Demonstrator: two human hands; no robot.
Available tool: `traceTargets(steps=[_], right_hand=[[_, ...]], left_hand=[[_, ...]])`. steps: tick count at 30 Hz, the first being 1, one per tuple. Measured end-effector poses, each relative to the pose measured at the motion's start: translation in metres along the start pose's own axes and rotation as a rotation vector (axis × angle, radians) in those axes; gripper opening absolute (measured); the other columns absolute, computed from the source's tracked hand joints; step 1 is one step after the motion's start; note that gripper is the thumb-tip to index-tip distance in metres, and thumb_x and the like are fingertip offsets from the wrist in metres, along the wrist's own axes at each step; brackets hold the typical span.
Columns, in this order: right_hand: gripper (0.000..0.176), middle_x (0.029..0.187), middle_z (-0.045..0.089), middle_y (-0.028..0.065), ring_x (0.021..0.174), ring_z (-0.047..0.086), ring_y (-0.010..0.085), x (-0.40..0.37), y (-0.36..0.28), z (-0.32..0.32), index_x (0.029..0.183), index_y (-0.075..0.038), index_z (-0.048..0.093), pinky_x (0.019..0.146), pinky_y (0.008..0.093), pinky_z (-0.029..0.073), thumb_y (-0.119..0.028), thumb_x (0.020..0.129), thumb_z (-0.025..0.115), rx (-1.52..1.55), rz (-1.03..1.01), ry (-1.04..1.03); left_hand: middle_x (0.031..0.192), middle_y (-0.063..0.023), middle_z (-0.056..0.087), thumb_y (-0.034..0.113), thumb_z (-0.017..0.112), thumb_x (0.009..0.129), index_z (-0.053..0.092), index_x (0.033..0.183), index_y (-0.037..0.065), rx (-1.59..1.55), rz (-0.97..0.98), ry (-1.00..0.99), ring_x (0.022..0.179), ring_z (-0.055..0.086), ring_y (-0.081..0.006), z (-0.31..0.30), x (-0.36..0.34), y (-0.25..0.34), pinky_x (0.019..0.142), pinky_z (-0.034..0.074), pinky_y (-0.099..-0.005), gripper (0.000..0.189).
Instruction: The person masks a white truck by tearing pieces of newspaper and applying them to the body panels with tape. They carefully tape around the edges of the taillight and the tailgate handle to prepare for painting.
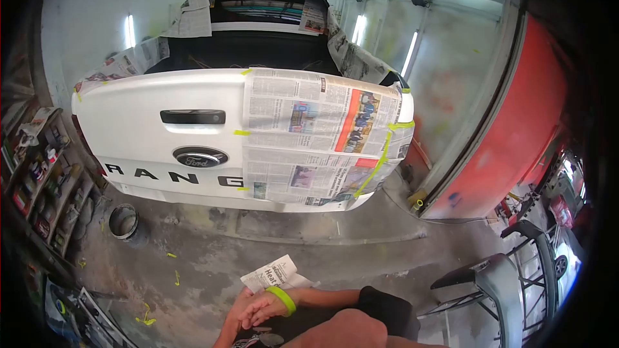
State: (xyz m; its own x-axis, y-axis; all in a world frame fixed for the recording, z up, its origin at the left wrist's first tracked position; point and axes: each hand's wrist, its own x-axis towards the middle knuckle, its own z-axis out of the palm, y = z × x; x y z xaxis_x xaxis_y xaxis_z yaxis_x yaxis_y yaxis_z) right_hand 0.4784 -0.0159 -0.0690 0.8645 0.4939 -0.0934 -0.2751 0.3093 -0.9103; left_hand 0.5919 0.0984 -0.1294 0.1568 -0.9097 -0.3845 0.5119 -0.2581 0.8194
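A folded piece of newspaper [273, 272] sticks up from my left hand [242, 300], whose fingers are closed at its lower edge. My right hand [259, 310] crosses close over the left, its fingers curled in; whatever they hold is hidden. Around my right wrist sits a yellow-green roll of masking tape [284, 298]. Ahead stands a white pickup tailgate [138, 100] with a Ford badge [200, 157] and black lettering. Its right half is covered by newspaper sheets [290, 103], fixed with yellow-green tape strips [375, 171]. Both hands are apart from the tailgate.
A dark bucket [124, 222] stands on the floor at left, near shelves [48, 187] of cans and bottles. Scraps of yellow tape [146, 314] lie on the concrete. Grey car panels [500, 290] rest on a stand at right, below a red door [509, 129].
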Motion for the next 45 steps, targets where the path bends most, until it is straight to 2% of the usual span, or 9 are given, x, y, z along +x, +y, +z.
traceTargets(steps=[6,10,16,22,25,29,36,40,45], right_hand=[[0.034,0.123,0.067,0.0119,0.118,0.062,0.0174,0.030,-0.020,-0.023,0.135,0.003,0.057,0.099,0.0272,0.050,-0.012,0.106,0.049,-0.414,-0.158,0.051],[0.031,0.119,0.068,0.0118,0.110,0.065,0.0171,0.052,-0.062,-0.033,0.128,0.003,0.060,0.097,0.0290,0.052,-0.016,0.108,0.047,-0.221,-0.154,0.133],[0.036,0.136,0.059,0.0143,0.126,0.056,0.0215,0.069,-0.081,-0.067,0.134,0.000,0.055,0.108,0.0349,0.043,-0.023,0.109,0.044,-0.347,-0.210,0.114],[0.044,0.151,0.049,0.0137,0.146,0.037,0.0284,0.023,-0.087,-0.155,0.145,-0.003,0.049,0.121,0.0401,0.024,-0.026,0.108,0.045,-0.493,-0.163,-0.147],[0.041,0.145,0.054,0.0160,0.144,0.041,0.0294,0.025,-0.114,-0.156,0.139,-0.002,0.055,0.119,0.0431,0.028,-0.025,0.106,0.051,-0.441,-0.269,-0.066],[0.023,0.123,0.066,0.0124,0.126,0.058,0.0252,0.045,-0.116,-0.169,0.116,-0.001,0.065,0.109,0.0405,0.041,-0.013,0.097,0.065,-0.164,-0.299,0.332],[0.018,0.115,0.062,0.0127,0.123,0.059,0.0312,0.122,-0.240,-0.164,0.109,0.000,0.064,0.108,0.0528,0.041,0.000,0.091,0.063,-1.086,-0.929,1.247],[0.026,0.113,0.063,0.0156,0.123,0.059,0.0370,0.195,-0.297,-0.169,0.111,0.001,0.064,0.109,0.0564,0.039,0.001,0.086,0.070,-1.420,-0.989,1.237],[0.038,0.114,0.062,0.0219,0.124,0.056,0.0442,0.300,-0.377,-0.248,0.115,0.002,0.065,0.105,0.0563,0.044,0.000,0.079,0.075,-1.981,-1.063,0.968]], left_hand=[[0.114,-0.0055,0.070,0.008,0.058,0.100,0.065,0.122,-0.001,0.016,-0.043,-0.024,0.101,0.064,-0.0139,-0.030,0.013,0.028,0.089,0.051,-0.0309,0.025],[0.116,-0.0057,0.070,0.007,0.057,0.100,0.065,0.124,-0.001,0.057,-0.091,-0.098,0.104,0.063,-0.0145,-0.054,0.035,0.060,0.092,0.051,-0.0314,0.026],[0.118,-0.0068,0.070,0.006,0.058,0.099,0.065,0.126,0.000,0.080,0.014,-0.288,0.107,0.063,-0.0157,-0.089,0.072,0.113,0.094,0.050,-0.0320,0.028],[0.118,-0.0097,0.071,0.011,0.064,0.097,0.064,0.128,0.000,0.135,0.214,-0.125,0.107,0.065,-0.0169,-0.133,0.103,0.120,0.094,0.051,-0.0320,0.033],[0.110,-0.0033,0.072,0.018,0.068,0.096,0.069,0.121,0.002,0.483,-0.035,0.081,0.098,0.063,-0.0108,-0.107,0.087,0.196,0.087,0.051,-0.0291,0.029],[0.106,0.0010,0.071,0.022,0.067,0.098,0.068,0.122,0.002,0.416,0.368,0.226,0.095,0.061,-0.0065,-0.141,0.138,0.230,0.085,0.051,-0.0272,0.032],[0.110,-0.0025,0.069,0.019,0.062,0.101,0.067,0.120,-0.003,0.305,0.878,0.327,0.100,0.060,-0.0075,-0.175,0.170,0.397,0.087,0.050,-0.0263,0.029],[0.119,-0.0072,0.067,0.016,0.055,0.105,0.062,0.124,-0.005,-0.383,1.261,0.226,0.106,0.062,-0.0126,-0.188,0.181,0.471,0.091,0.051,-0.0295,0.029],[0.127,-0.0108,0.064,0.015,0.048,0.107,0.055,0.132,-0.004,-0.626,1.271,0.487,0.111,0.063,-0.0171,-0.239,0.227,0.474,0.095,0.052,-0.0325,0.032]])
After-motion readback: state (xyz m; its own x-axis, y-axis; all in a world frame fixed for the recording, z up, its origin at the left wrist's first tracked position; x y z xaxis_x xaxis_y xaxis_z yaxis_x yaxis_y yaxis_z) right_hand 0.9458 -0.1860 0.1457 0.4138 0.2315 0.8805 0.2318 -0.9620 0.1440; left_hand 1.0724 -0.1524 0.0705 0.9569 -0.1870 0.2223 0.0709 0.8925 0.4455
